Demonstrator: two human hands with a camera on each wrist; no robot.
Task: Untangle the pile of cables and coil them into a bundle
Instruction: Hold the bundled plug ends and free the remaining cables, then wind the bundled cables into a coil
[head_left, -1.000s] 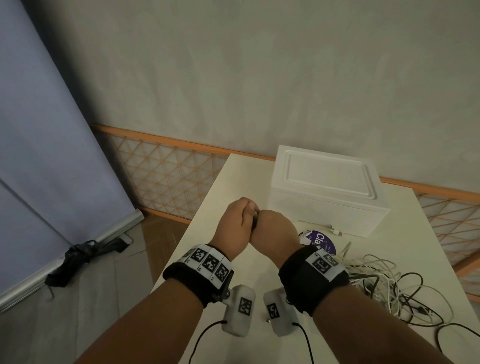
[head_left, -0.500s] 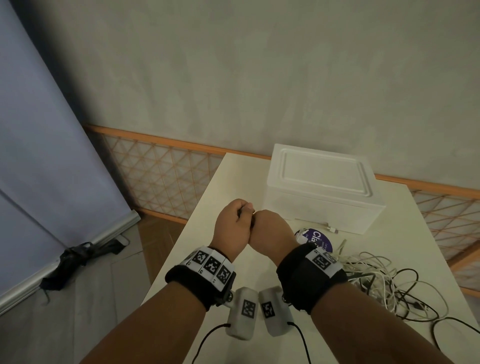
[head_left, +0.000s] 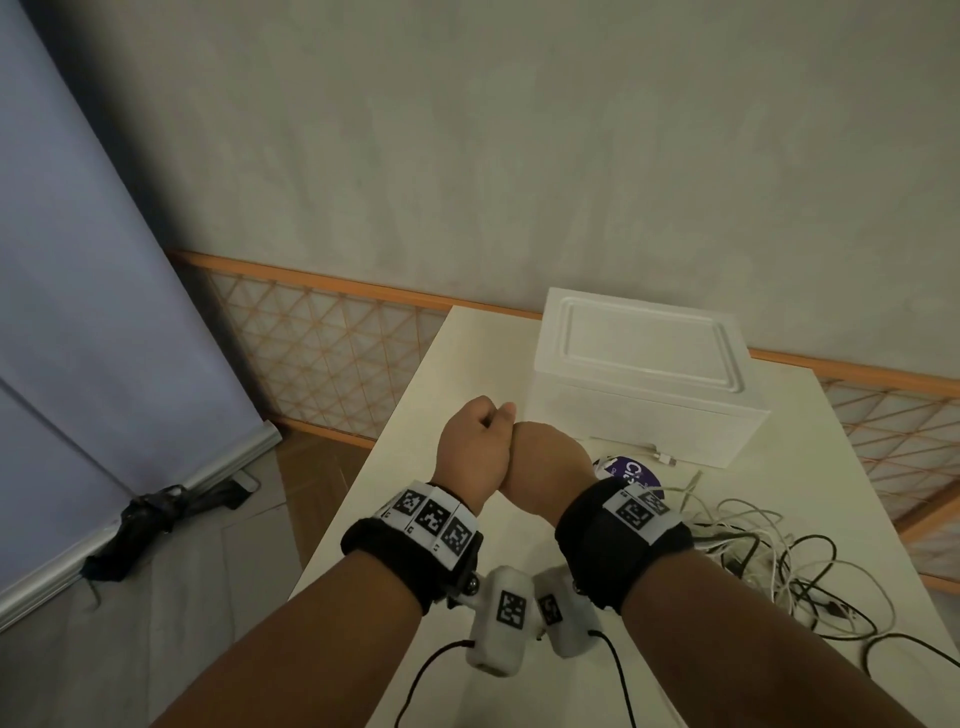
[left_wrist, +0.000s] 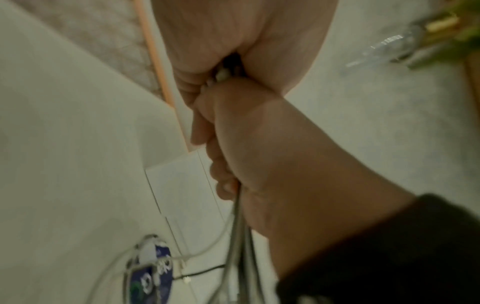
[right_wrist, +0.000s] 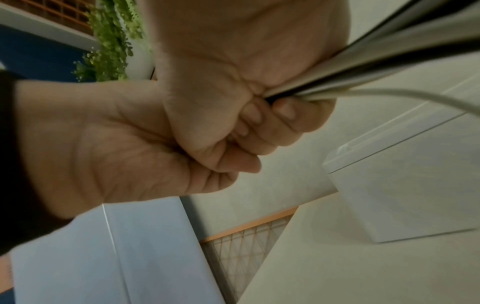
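Dim flat light, blurred wrist views, wide-angle warping

I count one bench (head_left: 457, 395) in front of me, and on it one white box (head_left: 644, 395) with its lid on and one round purple disc (head_left: 631, 470). There is one tangled pile of cables (head_left: 779, 561), white and black strands mixed; I cannot tell how many cables it holds. My two hands, left hand (head_left: 470, 449) and right hand (head_left: 543, 457), each wear one black wristband.

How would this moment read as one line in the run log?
right hand: grips cables | left hand: grips their ends, touches right | pile: tangled on table
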